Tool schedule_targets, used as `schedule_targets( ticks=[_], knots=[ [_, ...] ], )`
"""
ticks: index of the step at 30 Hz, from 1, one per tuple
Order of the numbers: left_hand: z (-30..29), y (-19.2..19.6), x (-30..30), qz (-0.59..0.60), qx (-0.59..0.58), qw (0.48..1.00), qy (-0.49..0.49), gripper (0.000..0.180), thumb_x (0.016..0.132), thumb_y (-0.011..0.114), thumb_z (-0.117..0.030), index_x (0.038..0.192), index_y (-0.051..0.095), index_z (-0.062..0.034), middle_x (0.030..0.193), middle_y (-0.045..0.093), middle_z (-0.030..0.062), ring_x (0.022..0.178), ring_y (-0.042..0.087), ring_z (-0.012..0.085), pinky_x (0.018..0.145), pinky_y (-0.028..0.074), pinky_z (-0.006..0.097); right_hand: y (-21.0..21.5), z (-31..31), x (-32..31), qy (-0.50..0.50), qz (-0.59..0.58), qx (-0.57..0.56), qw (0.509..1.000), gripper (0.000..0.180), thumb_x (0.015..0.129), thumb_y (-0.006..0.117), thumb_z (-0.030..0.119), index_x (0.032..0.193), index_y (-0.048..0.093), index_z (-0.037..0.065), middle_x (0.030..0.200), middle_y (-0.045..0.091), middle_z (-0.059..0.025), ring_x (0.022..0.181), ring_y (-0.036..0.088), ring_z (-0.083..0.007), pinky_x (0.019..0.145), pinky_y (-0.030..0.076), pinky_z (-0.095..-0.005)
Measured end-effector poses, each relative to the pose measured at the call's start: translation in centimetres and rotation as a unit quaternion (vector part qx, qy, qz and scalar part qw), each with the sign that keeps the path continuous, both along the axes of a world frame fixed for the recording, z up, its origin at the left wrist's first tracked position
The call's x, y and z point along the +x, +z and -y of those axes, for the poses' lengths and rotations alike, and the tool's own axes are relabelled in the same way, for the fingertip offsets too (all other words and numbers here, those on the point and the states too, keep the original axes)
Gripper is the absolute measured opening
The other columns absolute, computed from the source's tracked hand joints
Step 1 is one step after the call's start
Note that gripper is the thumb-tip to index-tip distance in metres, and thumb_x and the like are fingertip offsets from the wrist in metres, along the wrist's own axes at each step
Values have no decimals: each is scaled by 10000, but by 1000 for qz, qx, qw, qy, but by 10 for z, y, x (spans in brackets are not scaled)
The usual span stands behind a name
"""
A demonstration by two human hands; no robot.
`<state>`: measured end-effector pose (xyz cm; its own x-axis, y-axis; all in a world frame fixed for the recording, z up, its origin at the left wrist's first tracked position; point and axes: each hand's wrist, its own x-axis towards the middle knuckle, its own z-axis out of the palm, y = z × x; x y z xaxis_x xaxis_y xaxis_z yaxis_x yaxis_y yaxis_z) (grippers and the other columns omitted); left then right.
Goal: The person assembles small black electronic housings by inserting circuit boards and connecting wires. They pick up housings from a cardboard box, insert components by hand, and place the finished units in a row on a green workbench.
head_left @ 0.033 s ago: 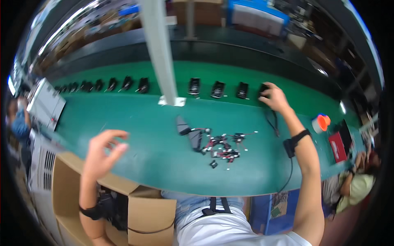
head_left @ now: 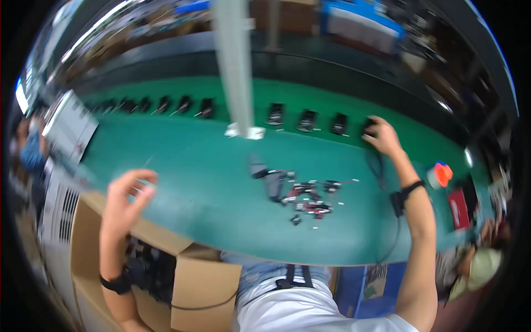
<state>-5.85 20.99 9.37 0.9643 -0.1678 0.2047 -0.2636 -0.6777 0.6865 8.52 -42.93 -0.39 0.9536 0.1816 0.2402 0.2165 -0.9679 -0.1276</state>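
At the right end of a row on the green belt, my right hand (head_left: 384,135) has its fingers closed around a black housing (head_left: 367,127). A dark cable (head_left: 376,166) hangs from near that hand onto the table. My left hand (head_left: 127,202) is raised above the table's front left edge, its fingers curved and apart, holding nothing. Below it, an open cardboard box (head_left: 206,293) contains black parts (head_left: 152,271). On the green table (head_left: 193,182) lies a cluster of small connectors with red and black wires (head_left: 310,193), beside two dark grey wedge-shaped pieces (head_left: 274,187).
More black housings (head_left: 307,120) line the belt leftward. A white post (head_left: 235,72) rises from the table's far edge. An orange roll (head_left: 442,175) and a red box (head_left: 458,208) lie at the right. A white cabinet (head_left: 71,128) stands far left. Other people are at both sides.
The whole view has shifted, so the table's things appear farther right. My left hand has drawn left, away from the wires. My right hand stays on the black housing.
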Motion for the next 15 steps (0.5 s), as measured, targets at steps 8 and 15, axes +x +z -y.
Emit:
schedule_targets(
  ticks=[8,15],
  knots=[
    [-334,22,-377,20,296,736,609,473,936,666,-353,1244,615,3,1169,687,184,1051,669,291,877,520,408,-17,68,14,42,-84,36,995,451,657,770,85,1068,680,-78,1554,410,-202,1353,485,-378,1105,414,-426],
    [-235,-99,-562,-206,-336,622,676,964,880,499,-783,1551,341,-108,1565,363,200,1366,412,448,1019,430,607,87,-54,11,151,-80,-2,985,471,783,708,37,1233,600,-53,1404,552,-217,1322,512,-380,1128,373,-429]
  ],
)
